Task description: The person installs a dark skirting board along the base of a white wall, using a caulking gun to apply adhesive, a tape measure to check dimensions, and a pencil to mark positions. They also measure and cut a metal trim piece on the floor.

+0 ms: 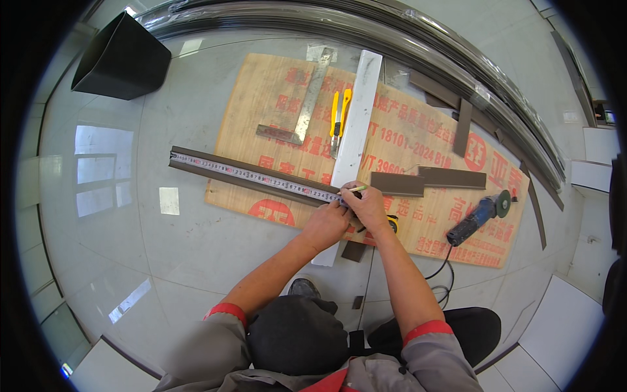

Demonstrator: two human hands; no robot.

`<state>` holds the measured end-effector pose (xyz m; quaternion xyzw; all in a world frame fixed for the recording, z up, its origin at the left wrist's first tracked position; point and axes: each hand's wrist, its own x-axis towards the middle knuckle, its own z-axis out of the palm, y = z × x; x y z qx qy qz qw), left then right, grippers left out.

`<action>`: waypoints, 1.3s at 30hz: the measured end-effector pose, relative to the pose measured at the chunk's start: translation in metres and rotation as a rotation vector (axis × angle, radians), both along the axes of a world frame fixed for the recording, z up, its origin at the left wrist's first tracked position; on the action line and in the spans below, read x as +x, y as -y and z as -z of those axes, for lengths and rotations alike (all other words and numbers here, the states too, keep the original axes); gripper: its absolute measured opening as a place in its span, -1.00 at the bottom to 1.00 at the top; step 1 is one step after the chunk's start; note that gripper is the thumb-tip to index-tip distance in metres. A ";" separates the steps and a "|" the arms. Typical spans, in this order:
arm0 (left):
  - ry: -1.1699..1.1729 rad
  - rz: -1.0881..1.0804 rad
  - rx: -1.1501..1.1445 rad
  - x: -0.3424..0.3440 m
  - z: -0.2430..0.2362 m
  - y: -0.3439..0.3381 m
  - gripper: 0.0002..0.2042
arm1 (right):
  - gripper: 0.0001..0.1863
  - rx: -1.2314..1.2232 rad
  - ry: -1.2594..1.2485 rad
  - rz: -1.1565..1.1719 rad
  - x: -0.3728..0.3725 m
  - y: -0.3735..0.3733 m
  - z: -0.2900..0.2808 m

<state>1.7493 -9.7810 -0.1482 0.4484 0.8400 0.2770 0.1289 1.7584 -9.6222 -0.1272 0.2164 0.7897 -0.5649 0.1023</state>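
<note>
A long dark brown trim strip (215,171) lies slantwise across a printed wooden board, its left end past the board's edge. Along its channel runs the extended blade of a tape measure (274,184). My left hand (328,226) has its fingers closed on the blade and strip near the right end. Pinched in my right hand (369,208) is a pale pencil-like marker (357,189), held over the strip close to the left fingertips; its tip is hard to make out. The yellow and black tape case (392,223) shows beside my right wrist.
The board (418,225) carries a white bar (358,117), a yellow utility knife (339,114), a metal square (307,108), brown offcuts (452,178) and a corded angle grinder (480,217). Wrapped long profiles (313,19) lie beyond. A black bin (124,59) stands far left.
</note>
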 end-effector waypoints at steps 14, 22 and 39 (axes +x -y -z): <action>0.024 -0.006 -0.029 -0.001 -0.003 0.000 -0.85 | -0.74 0.046 -0.016 0.001 -0.001 0.003 -0.004; 0.012 0.001 -0.042 -0.001 -0.001 0.004 -0.79 | -0.75 0.039 0.026 -0.012 -0.003 0.008 -0.012; -0.011 0.027 -0.104 0.001 -0.008 0.001 -0.40 | -0.80 0.905 -0.052 -0.173 0.078 -0.024 -0.022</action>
